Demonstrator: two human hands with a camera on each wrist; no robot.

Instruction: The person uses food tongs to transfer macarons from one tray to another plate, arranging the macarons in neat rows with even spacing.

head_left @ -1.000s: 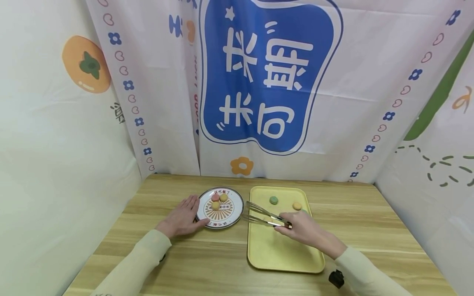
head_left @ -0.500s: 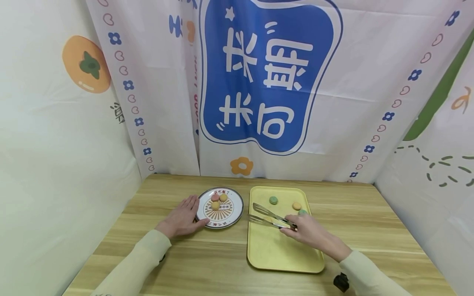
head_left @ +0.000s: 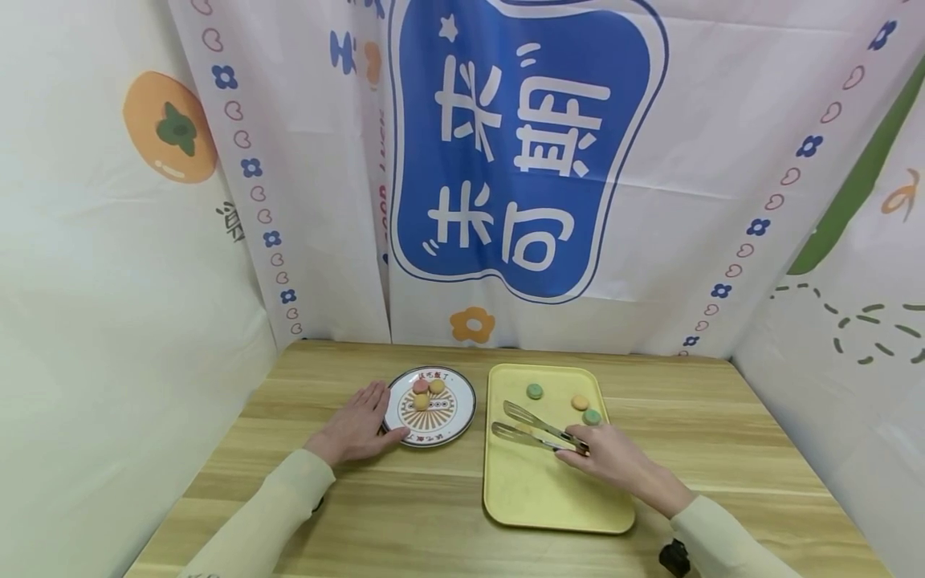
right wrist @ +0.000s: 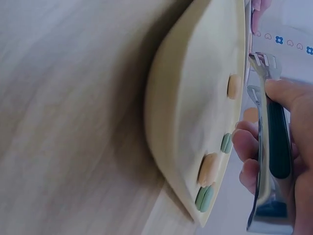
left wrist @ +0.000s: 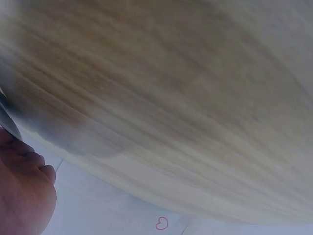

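My left hand rests with extended fingers at the left edge of a white patterned plate; the left wrist view shows part of that hand. On the plate sit a pink macaron and two yellow ones. My right hand grips metal tongs above the yellow tray, their arms apart. One yellowish macaron lies on the tray, partly hidden by the tongs in the head view. Behind the tongs are a green macaron, an orange one and another green one.
The wooden table extends in front of the plate and tray. A printed curtain hangs along the table's back edge, with pale cloth walls at both sides. Bare tabletop separates plate and tray.
My right hand and the tongs have moved right, from the gap beside the plate to over the tray. The right-hand green macaron shows more fully. My left hand has stayed put.
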